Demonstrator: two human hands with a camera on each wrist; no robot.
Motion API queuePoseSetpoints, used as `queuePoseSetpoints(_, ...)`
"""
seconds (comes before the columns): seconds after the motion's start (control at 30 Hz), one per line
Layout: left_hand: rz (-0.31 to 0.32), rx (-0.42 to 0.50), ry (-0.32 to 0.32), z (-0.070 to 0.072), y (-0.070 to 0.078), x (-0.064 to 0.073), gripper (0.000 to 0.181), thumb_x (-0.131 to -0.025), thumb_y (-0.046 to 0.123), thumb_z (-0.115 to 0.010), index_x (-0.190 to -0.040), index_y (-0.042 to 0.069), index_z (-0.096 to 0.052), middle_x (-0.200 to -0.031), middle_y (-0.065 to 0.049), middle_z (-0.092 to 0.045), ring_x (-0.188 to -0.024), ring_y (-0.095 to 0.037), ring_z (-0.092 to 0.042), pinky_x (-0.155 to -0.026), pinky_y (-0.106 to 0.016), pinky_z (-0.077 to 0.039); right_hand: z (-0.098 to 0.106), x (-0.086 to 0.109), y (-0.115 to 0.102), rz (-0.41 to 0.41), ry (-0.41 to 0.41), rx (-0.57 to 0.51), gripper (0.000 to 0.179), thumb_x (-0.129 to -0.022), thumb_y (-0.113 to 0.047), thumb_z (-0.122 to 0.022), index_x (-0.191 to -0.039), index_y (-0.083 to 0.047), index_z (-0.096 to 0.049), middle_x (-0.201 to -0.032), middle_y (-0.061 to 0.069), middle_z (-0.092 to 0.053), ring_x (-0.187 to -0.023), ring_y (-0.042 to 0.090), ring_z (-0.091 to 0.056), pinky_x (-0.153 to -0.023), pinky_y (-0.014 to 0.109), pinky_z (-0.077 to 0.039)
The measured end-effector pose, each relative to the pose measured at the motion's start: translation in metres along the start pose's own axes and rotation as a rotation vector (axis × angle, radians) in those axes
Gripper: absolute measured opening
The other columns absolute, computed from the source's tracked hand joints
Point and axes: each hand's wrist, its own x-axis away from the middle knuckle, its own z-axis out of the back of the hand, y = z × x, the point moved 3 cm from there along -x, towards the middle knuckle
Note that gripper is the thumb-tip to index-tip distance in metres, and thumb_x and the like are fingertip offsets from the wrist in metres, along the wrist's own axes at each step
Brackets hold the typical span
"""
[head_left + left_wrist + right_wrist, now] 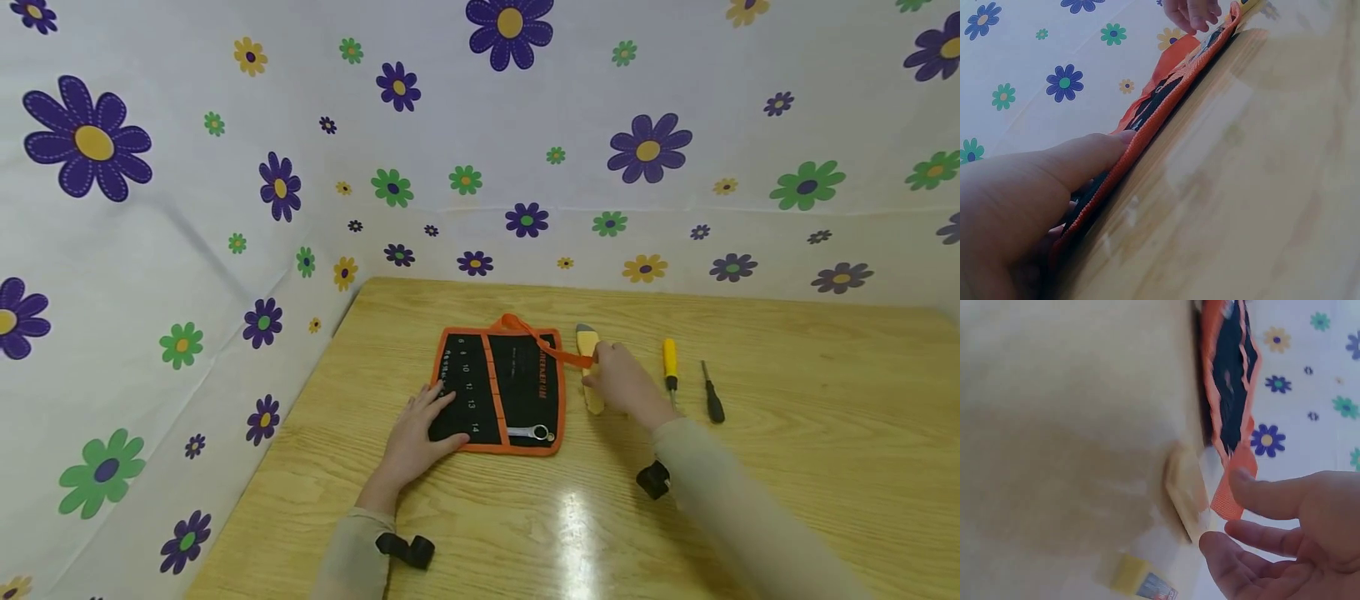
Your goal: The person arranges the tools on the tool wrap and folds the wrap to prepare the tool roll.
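A black tool pouch [517, 367] with orange edging lies unfolded on the table, with size numbers printed down its left half. One ring-ended wrench [538, 432] sits in a pocket near its front edge. My left hand [420, 437] rests on the pouch's front left corner, fingers spread; in the left wrist view its thumb [1100, 156] lies over the orange edge. At the pouch's right side my right hand [622, 379] pinches the orange strap [1235, 494] near its end. Partly behind that hand lies a flat yellow tool [587, 342] with a grey end, its kind unclear.
To the right of my right hand lie a yellow-handled screwdriver [670, 358], its shaft partly hidden by the arm, and a small black-handled screwdriver [714, 402]. A flower-patterned white cloth [570, 100] hangs behind and left of the wooden table [825, 375].
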Motion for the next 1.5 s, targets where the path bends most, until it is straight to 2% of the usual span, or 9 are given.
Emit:
queuePoseSetpoints(0.13,0.005,0.008,-0.004,0.001,0.000,0.000,0.074,-0.082,0.046,-0.072,-0.143,0.013,-0.046,-0.154,-0.008,-0.028,-0.144,-0.026,-0.016,-0.116,-0.045,-0.011,0.007,-0.016,0.002,0.006,0.004,-0.043,0.028,-0.096,-0.009,-0.057,-0.111,0.014,-0.049,-0.098,0.028,-0.055,-0.072,0.027,-0.053,-0.057,0.032,-0.046)
queuePoseSetpoints(0.27,-0.008,0.002,-0.003,0.001,0.000,-0.001,0.075,-0.082,0.046,-0.072,-0.144,0.013,-0.046,-0.154,-0.008,-0.028,-0.144,-0.027,-0.016,-0.116,-0.045,-0.011,0.009,-0.030,0.005,-0.025,0.029,-0.085,0.025,-0.097,-0.005,-0.052,-0.111,0.015,-0.047,-0.096,0.028,-0.054,-0.070,0.027,-0.053,-0.055,0.032,-0.046)
queuePoseSetpoints(0.4,-0.020,-0.007,-0.003,0.000,-0.002,-0.001,0.075,-0.082,0.046,-0.072,-0.144,0.013,-0.045,-0.154,-0.008,-0.028,-0.144,-0.025,-0.016,-0.117,-0.044,-0.011,0.008,-0.037,0.008,-0.074,0.039,-0.073,0.029,-0.097,-0.008,-0.052,-0.113,0.015,-0.045,-0.101,0.029,-0.049,-0.080,0.031,-0.051,-0.067,0.039,-0.049)
queuePoseSetpoints(0.53,-0.023,-0.002,0.002,-0.001,-0.003,-0.001,0.074,-0.083,0.046,-0.072,-0.144,0.013,-0.046,-0.154,-0.008,-0.028,-0.144,-0.025,-0.016,-0.117,-0.044,-0.011,0.004,-0.042,0.011,-0.112,0.037,-0.081,0.046,-0.095,-0.019,-0.059,-0.121,0.015,-0.042,-0.112,0.032,-0.046,-0.092,0.037,-0.050,-0.080,0.047,-0.048)
queuePoseSetpoints(0.7,-0.024,0.003,0.008,0.000,-0.003,-0.001,0.074,-0.082,0.046,-0.072,-0.143,0.013,-0.046,-0.154,-0.008,-0.029,-0.144,-0.025,-0.016,-0.116,-0.045,-0.012,0.000,-0.046,0.016,-0.124,0.033,-0.113,0.055,-0.089,-0.022,-0.066,-0.123,0.014,-0.042,-0.118,0.033,-0.044,-0.100,0.040,-0.048,-0.085,0.050,-0.047)
queuePoseSetpoints(0.87,-0.022,0.002,0.008,0.000,-0.003,-0.001,0.074,-0.082,0.047,-0.072,-0.143,0.014,-0.046,-0.154,-0.008,-0.029,-0.144,-0.025,-0.017,-0.116,-0.045,-0.012,-0.001,-0.046,0.019,-0.134,0.040,-0.138,0.056,-0.087,-0.014,-0.064,-0.128,0.015,-0.040,-0.119,0.032,-0.043,-0.098,0.038,-0.048,-0.083,0.047,-0.048)
queuePoseSetpoints(1.07,-0.022,-0.003,0.004,-0.002,-0.005,-0.001,0.074,-0.082,0.049,-0.071,-0.143,0.015,-0.046,-0.154,-0.008,-0.030,-0.144,-0.025,-0.016,-0.117,-0.044,-0.011,0.000,-0.040,0.020,-0.122,0.047,-0.207,0.059,-0.088,-0.013,-0.061,-0.134,0.015,-0.035,-0.127,0.034,-0.044,-0.093,0.034,-0.048,-0.073,0.040,-0.046)
queuePoseSetpoints(1.3,-0.018,-0.004,0.004,-0.003,-0.006,-0.001,0.074,-0.082,0.049,-0.071,-0.144,0.015,-0.046,-0.154,-0.007,-0.029,-0.144,-0.025,-0.016,-0.116,-0.045,-0.012,0.006,-0.025,0.021,-0.118,0.017,-0.362,0.064,-0.092,-0.022,-0.058,-0.142,0.007,-0.029,-0.133,0.034,-0.041,-0.113,0.043,-0.049,-0.084,0.051,-0.049)
queuePoseSetpoints(1.5,-0.022,0.000,0.007,-0.001,-0.004,-0.001,0.074,-0.082,0.048,-0.072,-0.143,0.014,-0.046,-0.154,-0.008,-0.029,-0.144,-0.025,-0.016,-0.116,-0.044,-0.011,0.010,-0.013,0.018,-0.147,-0.004,-0.483,0.068,-0.093,-0.025,-0.060,-0.145,0.004,-0.027,-0.129,0.030,-0.045,-0.104,0.037,-0.054,-0.081,0.044,-0.050)
